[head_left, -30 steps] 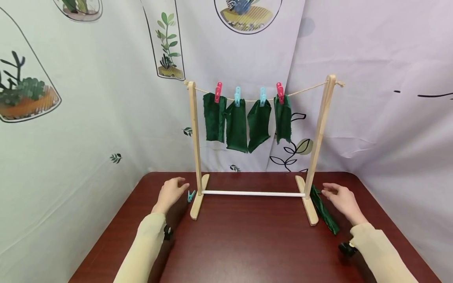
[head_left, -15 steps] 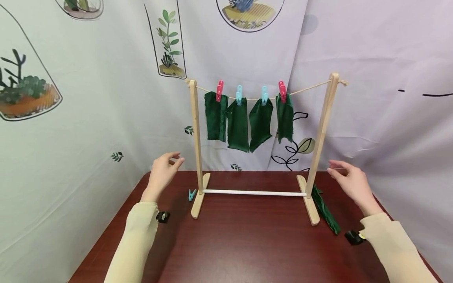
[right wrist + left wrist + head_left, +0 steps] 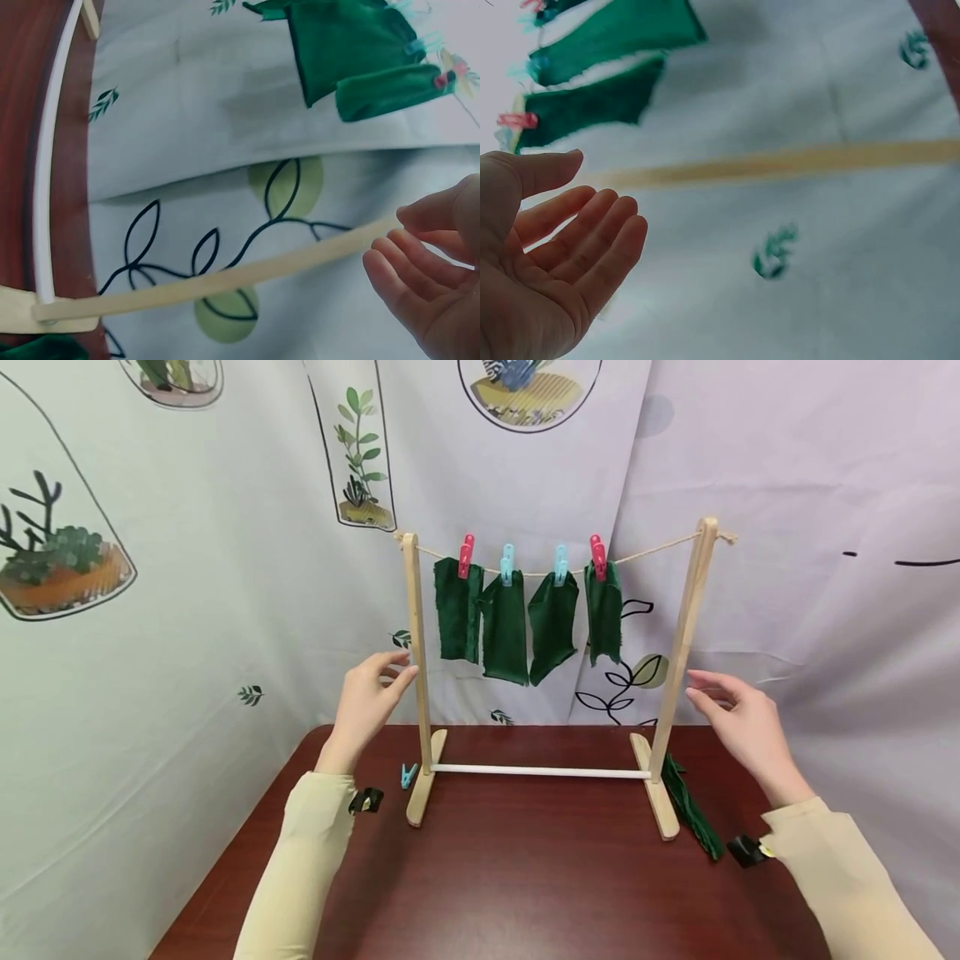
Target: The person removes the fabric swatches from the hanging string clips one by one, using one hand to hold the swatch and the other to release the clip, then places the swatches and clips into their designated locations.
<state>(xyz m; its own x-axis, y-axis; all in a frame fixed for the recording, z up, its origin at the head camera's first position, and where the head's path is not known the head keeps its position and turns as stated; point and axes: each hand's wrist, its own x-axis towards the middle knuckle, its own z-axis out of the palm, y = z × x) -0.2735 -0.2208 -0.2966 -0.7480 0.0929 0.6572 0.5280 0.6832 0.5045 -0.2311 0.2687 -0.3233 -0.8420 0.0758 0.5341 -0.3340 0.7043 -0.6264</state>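
Observation:
My left hand point(image 3: 369, 697) is raised beside the left post point(image 3: 417, 652) of a small wooden drying rack, its fingers loosely bent with nothing between them. On the other side, my right hand point(image 3: 742, 727) is up near the right post point(image 3: 681, 652), also holding nothing, thumb and fingers apart. Between the posts runs a string point(image 3: 651, 551) with several dark green cloths point(image 3: 505, 631) hanging from it. Red clothespins point(image 3: 466, 557) hold the outer cloths and light blue clothespins point(image 3: 507, 565) the inner ones. In the right wrist view the fingertips point(image 3: 381, 262) overlap the post.
A loose blue clothespin point(image 3: 407, 776) lies left of the rack's foot. By the right foot point(image 3: 654, 785) lies a crumpled green cloth point(image 3: 692, 810). A white rod point(image 3: 540, 771) joins the feet low over the brown table point(image 3: 540, 868). A printed curtain point(image 3: 247, 568) hangs behind.
Both hands have risen from near the table top to about mid-height of the posts. The left hand has come in toward its post over the last half second. The rack and cloths stay put.

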